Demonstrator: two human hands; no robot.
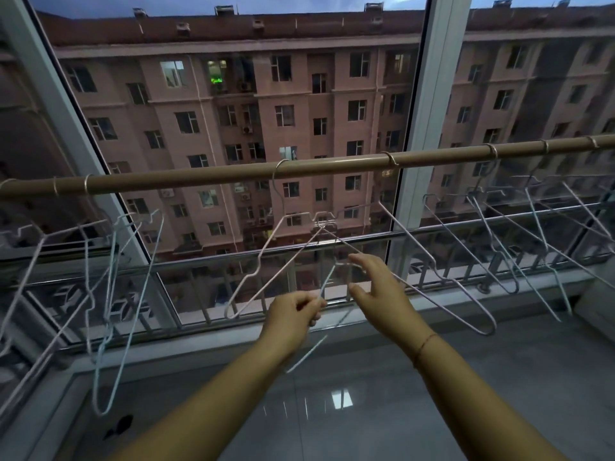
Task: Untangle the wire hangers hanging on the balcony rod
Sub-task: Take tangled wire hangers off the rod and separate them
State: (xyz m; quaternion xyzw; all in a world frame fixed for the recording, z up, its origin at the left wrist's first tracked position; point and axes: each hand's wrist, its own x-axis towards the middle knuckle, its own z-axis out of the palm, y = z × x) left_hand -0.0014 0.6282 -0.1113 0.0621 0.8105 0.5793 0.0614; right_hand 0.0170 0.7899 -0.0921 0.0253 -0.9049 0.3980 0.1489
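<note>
A tan balcony rod runs across the view, rising to the right. Several white wire hangers hang from it. A bunch on the left is crossed together, and another group on the right overlaps. In the middle, two hangers are interlocked under the rod. My left hand pinches a light-blue wire hanger by its thin wire, below the middle pair. My right hand has thumb and fingers apart around the top bend of that same wire, touching it lightly.
A metal railing with balusters stands behind the hangers, in front of the window glass. White window frames rise at left and right. A glossy grey sill or floor lies below my arms. An apartment block fills the view outside.
</note>
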